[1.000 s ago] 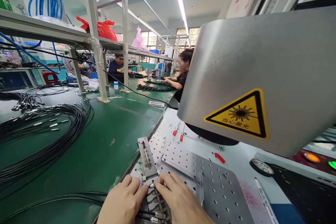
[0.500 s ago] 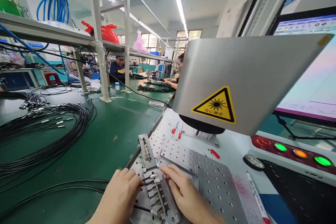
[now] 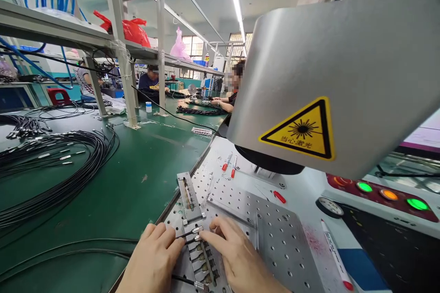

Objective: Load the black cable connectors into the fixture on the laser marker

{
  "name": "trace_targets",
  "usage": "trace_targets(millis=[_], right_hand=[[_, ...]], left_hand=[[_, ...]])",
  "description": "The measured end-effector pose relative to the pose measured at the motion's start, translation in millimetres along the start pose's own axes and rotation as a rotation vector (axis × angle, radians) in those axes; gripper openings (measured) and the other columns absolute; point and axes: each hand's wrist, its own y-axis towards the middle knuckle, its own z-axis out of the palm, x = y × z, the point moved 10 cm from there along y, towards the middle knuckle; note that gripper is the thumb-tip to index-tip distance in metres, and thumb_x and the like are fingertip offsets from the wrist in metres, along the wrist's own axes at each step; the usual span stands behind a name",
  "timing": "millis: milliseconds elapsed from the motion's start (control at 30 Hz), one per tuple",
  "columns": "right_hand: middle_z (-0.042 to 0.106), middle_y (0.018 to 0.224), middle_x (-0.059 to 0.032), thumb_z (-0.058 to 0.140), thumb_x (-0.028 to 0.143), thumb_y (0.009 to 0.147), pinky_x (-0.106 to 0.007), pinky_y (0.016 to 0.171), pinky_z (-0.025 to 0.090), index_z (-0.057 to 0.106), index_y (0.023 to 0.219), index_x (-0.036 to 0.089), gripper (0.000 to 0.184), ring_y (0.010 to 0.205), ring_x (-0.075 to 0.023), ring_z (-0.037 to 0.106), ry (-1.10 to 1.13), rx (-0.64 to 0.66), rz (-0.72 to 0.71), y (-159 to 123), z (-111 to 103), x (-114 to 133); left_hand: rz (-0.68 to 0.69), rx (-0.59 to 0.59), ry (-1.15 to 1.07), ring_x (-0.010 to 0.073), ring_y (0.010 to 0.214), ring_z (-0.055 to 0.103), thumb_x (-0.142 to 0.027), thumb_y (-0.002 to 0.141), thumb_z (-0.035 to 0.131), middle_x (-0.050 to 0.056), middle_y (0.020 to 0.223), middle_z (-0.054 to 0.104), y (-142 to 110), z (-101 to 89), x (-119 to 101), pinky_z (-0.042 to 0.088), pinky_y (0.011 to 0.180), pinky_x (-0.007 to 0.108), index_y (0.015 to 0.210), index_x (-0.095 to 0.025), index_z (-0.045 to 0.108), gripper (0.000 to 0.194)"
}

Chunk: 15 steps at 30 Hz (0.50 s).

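Note:
My left hand [image 3: 154, 256] and my right hand [image 3: 235, 254] rest on a metal jig [image 3: 202, 256] with several slots, on a perforated metal plate [image 3: 275, 233]. Both hands' fingertips pinch small silver connectors [image 3: 196, 233] on thin black cables at the jig's top slots. The cables run left under my left hand onto the green bench. A second narrow metal fixture [image 3: 187, 194] lies just beyond the jig.
A grey laser head with a yellow warning sticker [image 3: 302, 130] hangs over the plate. Black cable bundles [image 3: 62, 165] lie on the green bench to the left. Red markers [image 3: 230, 165], lit buttons [image 3: 388, 194] and a white pen [image 3: 333, 254] sit around. Other people work further back.
The view shifted and the fingers moved slightly along the jig's top slots. A second connector now lies beside the first at the jig's top.

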Motion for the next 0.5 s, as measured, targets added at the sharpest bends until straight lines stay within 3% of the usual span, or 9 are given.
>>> trace_targets(millis=[233, 367, 500], right_hand=[[0.044, 0.096, -0.0044, 0.033, -0.005, 0.068, -0.032, 0.077, 0.041, 0.055, 0.101, 0.027, 0.051, 0.09, -0.0174, 0.042, -0.057, 0.004, 0.047, 0.0, 3.4, -8.2], [0.044, 0.094, -0.0039, 0.033, -0.005, 0.069, -0.032, 0.076, 0.04, 0.057, 0.097, 0.027, 0.049, 0.088, -0.0167, 0.042, -0.017, 0.009, 0.075, 3.0, 5.8, -10.9], [0.045, 0.09, -0.0038, 0.034, -0.004, 0.071, -0.031, 0.076, 0.04, 0.059, 0.094, 0.025, 0.045, 0.085, -0.0151, 0.043, 0.032, 0.005, 0.054, 4.1, 1.8, -8.9]], left_hand=[[0.097, -0.05, 0.091, 0.0177, 0.076, 0.042, -0.015, 0.083, 0.039, -0.001, 0.084, 0.053, 1.3, 1.8, -10.9, 0.023, 0.067, 0.032, 0.109, -0.031, 0.048, 0.032], [0.086, -0.074, 0.101, 0.0188, 0.078, 0.04, -0.007, 0.078, 0.036, 0.0, 0.082, 0.052, 2.3, 0.5, -11.5, 0.02, 0.066, 0.034, 0.103, -0.031, 0.049, 0.037], [0.096, -0.097, 0.179, 0.0215, 0.081, 0.036, -0.011, 0.079, 0.037, 0.001, 0.082, 0.049, 3.5, -11.4, -20.9, 0.02, 0.065, 0.035, 0.09, -0.026, 0.051, 0.023]])
